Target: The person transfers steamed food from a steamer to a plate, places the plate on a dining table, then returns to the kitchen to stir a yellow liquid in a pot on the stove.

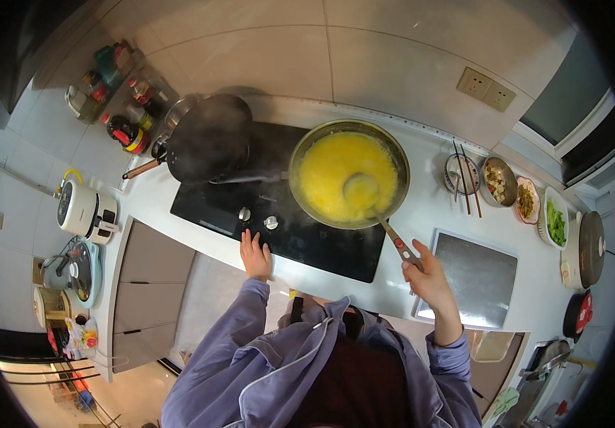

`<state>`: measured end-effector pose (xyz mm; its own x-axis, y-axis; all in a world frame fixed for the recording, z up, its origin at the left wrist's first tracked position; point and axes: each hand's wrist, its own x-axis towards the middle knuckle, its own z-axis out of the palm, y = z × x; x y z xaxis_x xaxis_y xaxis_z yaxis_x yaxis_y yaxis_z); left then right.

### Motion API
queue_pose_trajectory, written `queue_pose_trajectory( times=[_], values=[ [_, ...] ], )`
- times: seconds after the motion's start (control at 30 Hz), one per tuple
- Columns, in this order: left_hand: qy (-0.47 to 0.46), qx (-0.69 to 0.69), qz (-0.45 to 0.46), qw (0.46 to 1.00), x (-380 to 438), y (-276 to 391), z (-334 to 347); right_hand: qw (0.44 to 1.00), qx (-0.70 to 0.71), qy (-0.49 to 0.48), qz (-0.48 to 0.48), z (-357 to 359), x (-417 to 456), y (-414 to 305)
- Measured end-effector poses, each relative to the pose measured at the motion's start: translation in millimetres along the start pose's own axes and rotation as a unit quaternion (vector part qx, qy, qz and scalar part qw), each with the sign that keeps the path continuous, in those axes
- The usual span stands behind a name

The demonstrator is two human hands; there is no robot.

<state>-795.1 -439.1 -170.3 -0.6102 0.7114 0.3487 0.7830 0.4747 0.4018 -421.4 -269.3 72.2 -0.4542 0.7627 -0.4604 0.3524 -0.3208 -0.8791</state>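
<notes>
My right hand (429, 275) holds the end of a metal ladle (402, 247), with one finger lifted away from the handle. The ladle's bowl rests in a thick yellow liquid (328, 166) that fills a wide metal pan (404, 184). This pan stands at the right end of a black glass cooktop (307, 241). My left hand (256, 259) lies empty on the cooktop's front edge, fingers a little apart, just below two control knobs (270, 222). A dark wok or lid (211, 139) sits on the left burner; steam blurs its outline.
Sauce bottles (125, 134) crowd the back left corner. An air fryer (85, 211) stands farther left. Chopsticks (468, 184) lie across a small bowl, beside a metal bowl of diced food (500, 182) and a dish of green leaves (556, 222). A grey board (476, 278) lies at right.
</notes>
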Motion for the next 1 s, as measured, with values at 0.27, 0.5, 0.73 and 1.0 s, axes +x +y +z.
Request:
queue_pose_trajectory(
  times=[0.27, 0.5, 0.73, 1.0],
  values=[
    [0.001, -0.022, 0.005, 1.000, -3, -6, -2, 0.972, -0.142, 0.132, -0.135, 54, -2, 26],
    [-0.006, -0.076, 0.029, 0.997, -2, -13, -4, 0.922, -0.230, 0.254, -0.181, 107, 10, 29],
    [-0.035, -0.113, 0.054, 0.992, -1, -17, -15, 0.862, -0.313, 0.312, -0.249, 127, 74, 10],
    [-0.037, -0.103, 0.040, 0.993, -3, -24, -11, 0.870, -0.352, 0.265, -0.222, 121, 116, -5]
  ],
)
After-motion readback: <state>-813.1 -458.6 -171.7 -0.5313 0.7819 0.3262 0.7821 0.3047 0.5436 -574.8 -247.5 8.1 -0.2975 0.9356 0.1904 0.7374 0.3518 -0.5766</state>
